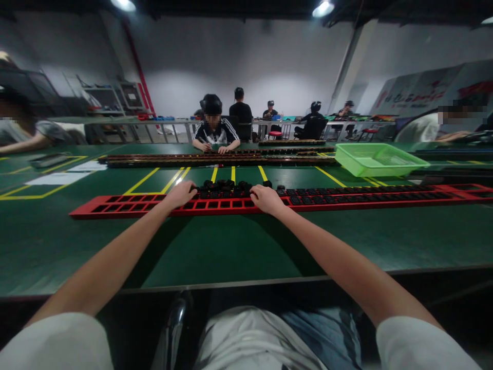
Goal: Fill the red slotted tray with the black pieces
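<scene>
A long red frame (219,205) with two rows of square openings lies across the green table in front of me. Small black square parts (365,195) fill its right stretch, while the openings at its left end show bare. Loose black parts (227,188) are heaped along the frame's far side, between my hands. My left hand (183,195) rests over the frame at the left of this heap, its fingers curled. At the heap's right edge, my right hand (266,198) is closed with its fingertips by the black parts. Whatever the fingers pinch is too small or hidden to tell.
Behind the frame stands a light green plastic basket (381,167). Long dark strips (192,160) run across the table farther back. White paper sheets (57,178) lie left, among yellow tape lines. A co-worker (215,128) sits opposite; other people are at both sides and behind.
</scene>
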`<state>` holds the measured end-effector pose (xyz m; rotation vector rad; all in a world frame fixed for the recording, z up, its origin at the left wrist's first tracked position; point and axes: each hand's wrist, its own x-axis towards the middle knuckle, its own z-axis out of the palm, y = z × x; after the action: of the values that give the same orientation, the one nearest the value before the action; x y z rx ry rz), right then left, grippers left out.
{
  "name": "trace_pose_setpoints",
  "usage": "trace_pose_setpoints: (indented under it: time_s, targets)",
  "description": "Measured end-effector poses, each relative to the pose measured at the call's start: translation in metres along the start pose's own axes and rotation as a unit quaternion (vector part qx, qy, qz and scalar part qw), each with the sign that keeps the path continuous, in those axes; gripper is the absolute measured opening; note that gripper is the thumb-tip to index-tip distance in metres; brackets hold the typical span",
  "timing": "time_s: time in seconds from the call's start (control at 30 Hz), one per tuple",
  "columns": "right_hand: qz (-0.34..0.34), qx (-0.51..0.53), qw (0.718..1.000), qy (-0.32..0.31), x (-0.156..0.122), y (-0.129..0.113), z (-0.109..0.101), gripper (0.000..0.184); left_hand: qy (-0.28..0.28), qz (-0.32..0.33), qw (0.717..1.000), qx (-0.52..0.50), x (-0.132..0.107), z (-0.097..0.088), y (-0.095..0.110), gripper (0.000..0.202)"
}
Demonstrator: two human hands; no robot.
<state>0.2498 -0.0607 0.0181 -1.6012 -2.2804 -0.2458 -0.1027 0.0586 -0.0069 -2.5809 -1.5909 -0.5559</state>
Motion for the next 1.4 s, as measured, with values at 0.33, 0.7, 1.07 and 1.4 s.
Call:
trace_pose_setpoints:
  time_s: [0.33, 0.7, 1.07, 1.4]
  targets:
    - [0.014, 0.023, 0.999, 0.029, 0.001, 0.007, 0.008, 0.029, 0.042, -0.023, 0.998, -0.032, 0.001, -0.003, 0.011, 0.032]
    - [0.004, 0.046, 0.998, 0.031, 0.0, 0.012, 0.009, 0.03, 0.143, 0.1, 0.97, -0.172, -0.01, -0.01, 0.075, 0.026]
    - [0.012, 0.044, 0.999, 0.017, -0.006, 0.007, 0.004, 0.031, 0.037, 0.255, 0.946, -0.199, -0.031, -0.001, 0.123, 0.027]
    - [0.046, 0.053, 0.992, 0.107, -0.003, 0.017, 0.009, 0.028, 0.058, 0.285, 0.938, -0.189, -0.035, -0.003, 0.124, 0.03]
